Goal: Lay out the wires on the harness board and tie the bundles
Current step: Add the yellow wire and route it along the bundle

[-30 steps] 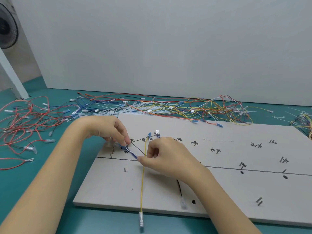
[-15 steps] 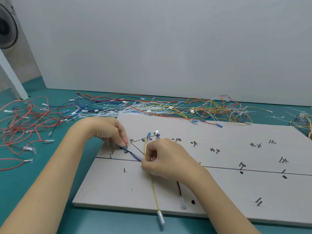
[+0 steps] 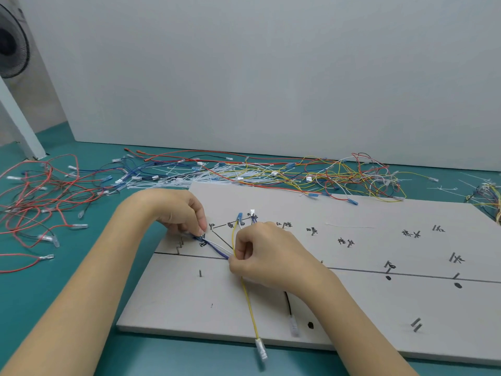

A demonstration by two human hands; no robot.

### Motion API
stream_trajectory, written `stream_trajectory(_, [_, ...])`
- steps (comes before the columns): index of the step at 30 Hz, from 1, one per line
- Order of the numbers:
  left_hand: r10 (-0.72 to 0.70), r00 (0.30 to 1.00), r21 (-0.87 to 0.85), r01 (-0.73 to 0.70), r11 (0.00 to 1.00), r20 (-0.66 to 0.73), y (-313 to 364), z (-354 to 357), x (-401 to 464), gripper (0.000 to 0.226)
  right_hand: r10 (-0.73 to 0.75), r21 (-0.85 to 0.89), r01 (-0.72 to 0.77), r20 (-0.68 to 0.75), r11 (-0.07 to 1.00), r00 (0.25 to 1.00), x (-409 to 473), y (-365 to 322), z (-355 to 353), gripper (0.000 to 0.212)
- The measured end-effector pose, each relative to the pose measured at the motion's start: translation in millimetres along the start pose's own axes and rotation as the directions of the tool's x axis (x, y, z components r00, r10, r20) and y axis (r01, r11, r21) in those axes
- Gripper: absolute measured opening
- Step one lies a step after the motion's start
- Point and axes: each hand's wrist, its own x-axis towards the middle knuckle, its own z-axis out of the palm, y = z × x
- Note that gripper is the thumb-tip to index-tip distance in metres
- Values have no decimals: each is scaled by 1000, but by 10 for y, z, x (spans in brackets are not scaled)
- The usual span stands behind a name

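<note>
A grey harness board (image 3: pixel 352 299) with pegs and handwritten labels lies on the teal table. My left hand (image 3: pixel 179 213) pinches the ends of blue and white wires (image 3: pixel 214 245) at a peg near the board's left edge. My right hand (image 3: pixel 265 253) grips the same wires together with a yellow wire (image 3: pixel 249 308) where they meet the drawn black line. The yellow wire runs down past the board's front edge to a clear terminal (image 3: pixel 260 348). A black wire (image 3: pixel 288 305) with a clear terminal emerges under my right wrist. Two connectors, one blue (image 3: pixel 239 216) and one white (image 3: pixel 252 212), sit just beyond my right hand.
Loose red wires (image 3: pixel 35 207) spread over the table at the left. A tangle of blue, yellow and red wires and white cable ties (image 3: pixel 244 175) lies behind the board. More wires (image 3: pixel 488 196) sit at the far right. A fan (image 3: pixel 10 42) stands at the upper left.
The yellow wire's lower end has swung to the right, from straight down to slanting right. My right hand shifted slightly right along the black line. My left hand stayed at its peg.
</note>
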Motion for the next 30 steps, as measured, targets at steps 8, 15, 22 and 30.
stream_trajectory(8, [104,995,-19,-104,994,13,0,-44,-100,8,-7,-10,7,28,1000,1000,-7,-15,-10,13])
stream_trajectory(15, [255,959,-66,-264,962,-123,120,20,-108,4,-11,-5,11,44,1000,999,-15,-28,-22,12])
stream_trajectory(22, [376,922,-69,-383,921,-91,318,204,-93,2,-18,-23,19,33,1000,999,-22,-43,-39,15])
stream_trajectory(30, [373,928,-9,-373,928,-3,397,286,-137,19,35,151,-53,123,987,992,-25,-38,-95,20])
